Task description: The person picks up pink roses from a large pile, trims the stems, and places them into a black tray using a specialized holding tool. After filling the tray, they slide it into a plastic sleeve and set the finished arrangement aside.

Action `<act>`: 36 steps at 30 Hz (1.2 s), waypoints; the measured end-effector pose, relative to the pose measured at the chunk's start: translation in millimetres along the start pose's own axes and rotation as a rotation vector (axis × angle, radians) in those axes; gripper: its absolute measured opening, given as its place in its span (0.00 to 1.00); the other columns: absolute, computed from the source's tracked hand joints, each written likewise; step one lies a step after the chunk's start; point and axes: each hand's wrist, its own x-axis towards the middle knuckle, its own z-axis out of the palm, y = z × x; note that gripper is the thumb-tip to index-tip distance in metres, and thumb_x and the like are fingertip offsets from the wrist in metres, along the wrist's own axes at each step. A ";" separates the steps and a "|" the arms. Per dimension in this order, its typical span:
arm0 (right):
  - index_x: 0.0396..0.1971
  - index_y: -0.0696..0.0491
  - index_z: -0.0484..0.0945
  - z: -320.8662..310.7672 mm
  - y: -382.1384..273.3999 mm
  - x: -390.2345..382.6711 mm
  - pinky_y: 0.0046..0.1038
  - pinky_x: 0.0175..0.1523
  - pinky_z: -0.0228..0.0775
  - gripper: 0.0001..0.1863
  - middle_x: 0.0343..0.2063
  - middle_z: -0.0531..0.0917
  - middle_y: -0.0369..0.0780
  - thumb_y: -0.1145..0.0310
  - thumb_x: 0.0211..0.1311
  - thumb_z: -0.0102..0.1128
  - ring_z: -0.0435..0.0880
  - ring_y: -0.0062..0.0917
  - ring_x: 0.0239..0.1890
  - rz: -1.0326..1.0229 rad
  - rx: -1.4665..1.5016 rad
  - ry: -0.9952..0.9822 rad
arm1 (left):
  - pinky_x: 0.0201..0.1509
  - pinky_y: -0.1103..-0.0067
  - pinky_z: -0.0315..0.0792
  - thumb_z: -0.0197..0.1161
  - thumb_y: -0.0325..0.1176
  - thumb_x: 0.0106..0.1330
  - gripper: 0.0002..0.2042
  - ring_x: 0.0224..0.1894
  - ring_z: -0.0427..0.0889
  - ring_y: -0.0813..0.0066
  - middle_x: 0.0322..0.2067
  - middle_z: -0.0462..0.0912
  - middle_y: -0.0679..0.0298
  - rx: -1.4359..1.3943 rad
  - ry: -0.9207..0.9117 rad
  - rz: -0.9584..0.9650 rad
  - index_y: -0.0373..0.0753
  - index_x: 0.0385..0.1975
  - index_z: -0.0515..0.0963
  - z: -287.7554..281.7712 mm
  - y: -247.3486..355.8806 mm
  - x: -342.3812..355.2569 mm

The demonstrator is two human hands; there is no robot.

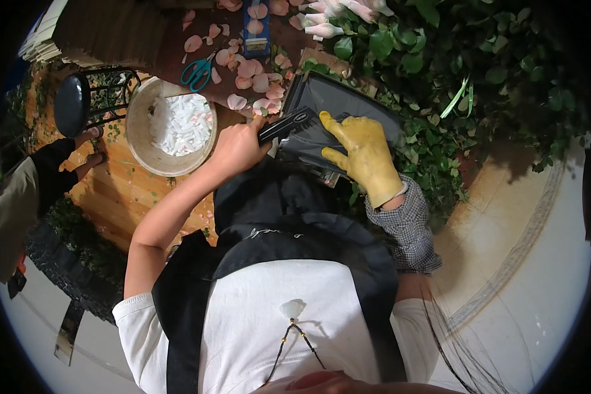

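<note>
My left hand (238,148) is closed around a black stapler-like tool (285,123), whose far end points right over a dark grey, flat-topped block or tray (348,100). On the right, my right hand (369,157) wears a yellow glove with a checked sleeve above it. Its thumb and forefinger are spread apart and the other fingers are bent, with nothing seen between them. The glove is over the dark surface; whether it touches is hard to tell. Loose pink petals (248,67) lie just beyond my left hand.
A round basin (135,131) full of small white pieces (187,125) stands left, beside a black stool (72,105). Teal-handled scissors (197,74) lie beyond it. Leafy stems (505,72) and netted pink roses (325,29) fill the far right. Another person (10,210) is at far left.
</note>
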 end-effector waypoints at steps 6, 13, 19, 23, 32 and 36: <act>0.59 0.49 0.77 2.4 2.5 -2.6 0.37 0.42 0.74 0.34 0.28 0.80 0.40 0.59 0.49 0.77 0.81 0.37 0.33 -0.009 0.117 0.015 | 0.55 0.66 0.76 0.67 0.30 0.61 0.30 0.52 0.83 0.49 0.50 0.82 0.43 -0.807 0.012 0.093 0.35 0.65 0.68 48.3 -38.9 -33.0; 0.59 0.51 0.77 -2.0 -4.7 2.3 0.37 0.42 0.74 0.34 0.29 0.83 0.42 0.62 0.49 0.77 0.82 0.36 0.34 0.003 0.117 -0.024 | 0.62 0.64 0.65 0.54 0.28 0.62 0.30 0.50 0.75 0.59 0.49 0.75 0.55 0.367 0.423 0.092 0.44 0.69 0.68 47.0 -38.0 -83.4; 0.60 0.50 0.77 0.6 -3.9 0.6 0.37 0.42 0.74 0.35 0.28 0.82 0.41 0.61 0.49 0.78 0.82 0.37 0.34 -0.006 0.103 0.001 | 0.58 0.69 0.68 0.54 0.29 0.62 0.27 0.47 0.76 0.65 0.42 0.75 0.60 0.494 0.302 0.556 0.44 0.65 0.71 20.0 -62.1 -37.7; 0.60 0.51 0.77 0.5 -6.4 3.8 0.38 0.42 0.73 0.35 0.28 0.82 0.43 0.62 0.49 0.78 0.82 0.39 0.34 0.015 0.128 -0.023 | 0.47 0.74 0.71 0.56 0.31 0.60 0.17 0.38 0.80 0.68 0.32 0.75 0.64 0.466 0.180 0.468 0.40 0.49 0.76 32.5 -73.2 -26.8; 0.59 0.55 0.77 -4.8 -4.7 8.6 0.39 0.41 0.72 0.36 0.26 0.79 0.44 0.62 0.48 0.77 0.80 0.41 0.33 0.040 0.157 -0.068 | 0.34 0.76 0.72 0.57 0.34 0.58 0.10 0.26 0.78 0.69 0.25 0.72 0.66 0.492 0.249 0.798 0.40 0.38 0.73 6.4 -86.1 22.1; 0.60 0.54 0.76 -5.7 -4.0 9.1 0.37 0.42 0.72 0.37 0.24 0.78 0.43 0.59 0.48 0.77 0.79 0.39 0.33 0.073 0.090 -0.121 | 0.60 0.67 0.71 0.59 0.33 0.60 0.25 0.55 0.78 0.62 0.50 0.78 0.59 0.453 0.173 0.949 0.44 0.60 0.73 -16.1 -89.2 39.8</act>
